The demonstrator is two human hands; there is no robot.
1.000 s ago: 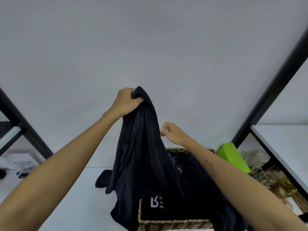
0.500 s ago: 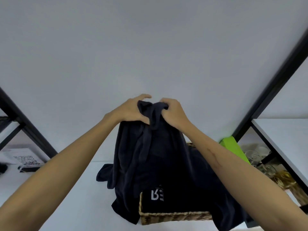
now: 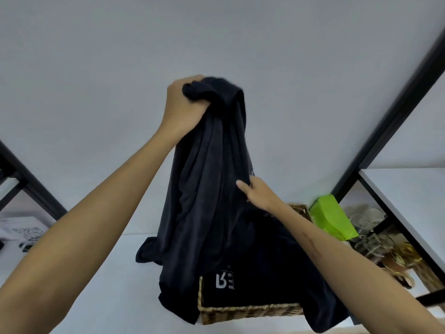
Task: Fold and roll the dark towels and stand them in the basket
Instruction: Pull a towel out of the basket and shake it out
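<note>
My left hand (image 3: 184, 109) grips a bunched dark towel (image 3: 207, 189) held high, its folds hanging over the wicker basket (image 3: 250, 310) on the white table (image 3: 101, 285), my right hand (image 3: 258, 192) pinching its right edge, black shelf frame (image 3: 390, 121) close right

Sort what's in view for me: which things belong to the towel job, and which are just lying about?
Part of the job:
- dark towel, held up by the left hand, right hand on its edge
- wicker basket with dark cloth in it

Lying about:
- green box
- glassware on the shelf
- QR code sheet
</note>
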